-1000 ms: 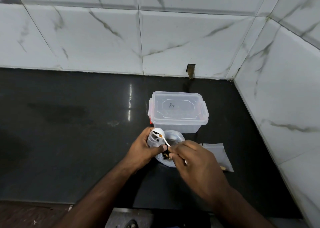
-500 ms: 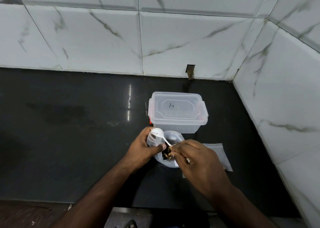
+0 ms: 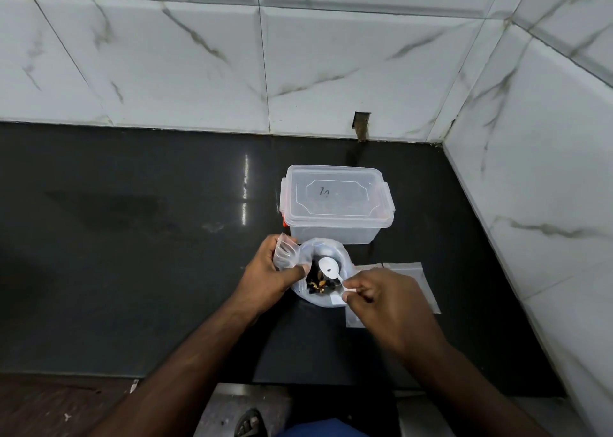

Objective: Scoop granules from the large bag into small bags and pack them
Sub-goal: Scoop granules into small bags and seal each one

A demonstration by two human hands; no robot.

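Note:
The large clear bag (image 3: 335,254) stands open on the black counter, with dark and golden granules (image 3: 317,284) inside. My left hand (image 3: 265,280) grips a small clear bag (image 3: 286,252), mouth open, at the large bag's left rim. My right hand (image 3: 381,300) pinches the handle of a white plastic spoon (image 3: 329,266). The spoon's bowl sits over the large bag's opening with only a speck in it.
A lidded clear plastic box (image 3: 335,204) stands just behind the large bag. Flat empty small bags (image 3: 414,280) lie on the counter (image 3: 132,254) under and right of my right hand. Tiled walls (image 3: 547,171) close the back and right side.
The spoon moved from over the small bag's mouth rightward and down to the large bag's opening. My right hand drew back to the right. The left hand stayed put with the small bag.

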